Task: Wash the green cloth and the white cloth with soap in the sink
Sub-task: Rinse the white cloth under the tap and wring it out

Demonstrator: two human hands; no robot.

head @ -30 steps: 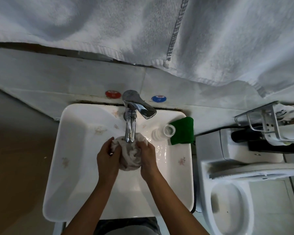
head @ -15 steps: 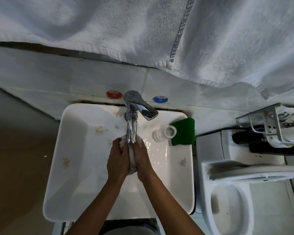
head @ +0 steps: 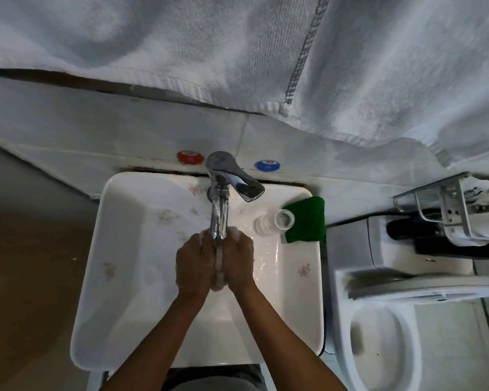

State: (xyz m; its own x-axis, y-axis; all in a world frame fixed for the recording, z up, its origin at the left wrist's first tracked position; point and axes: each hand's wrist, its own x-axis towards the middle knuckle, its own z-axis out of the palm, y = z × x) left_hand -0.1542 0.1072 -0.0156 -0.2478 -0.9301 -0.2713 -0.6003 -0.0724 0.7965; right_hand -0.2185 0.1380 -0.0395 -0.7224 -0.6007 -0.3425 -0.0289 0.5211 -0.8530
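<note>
sink (head: 119, 277): white basin below faucet (head: 219, 218) | green cloth (head: 308, 220): flat on the sink's right rear rim beside a clear bottle (head: 274, 221) | white cloth (head: 218, 266): bunched, long axis front-to-back, squeezed between both grips | left hand (head: 194, 265), right hand (head: 237, 263): fingers curled tight around it under the spout

Sink (head: 116, 277): white, faint pink floral prints. Cloth (head: 307, 218) right of fingers: solid green. Cloth (head: 218, 266) between fingers: white. Tap (head: 219, 215): chrome. Wall dots beyond fingers: red (head: 190, 157), blue (head: 267, 165). Towel (head: 237, 52): white, grey stitching.
</note>
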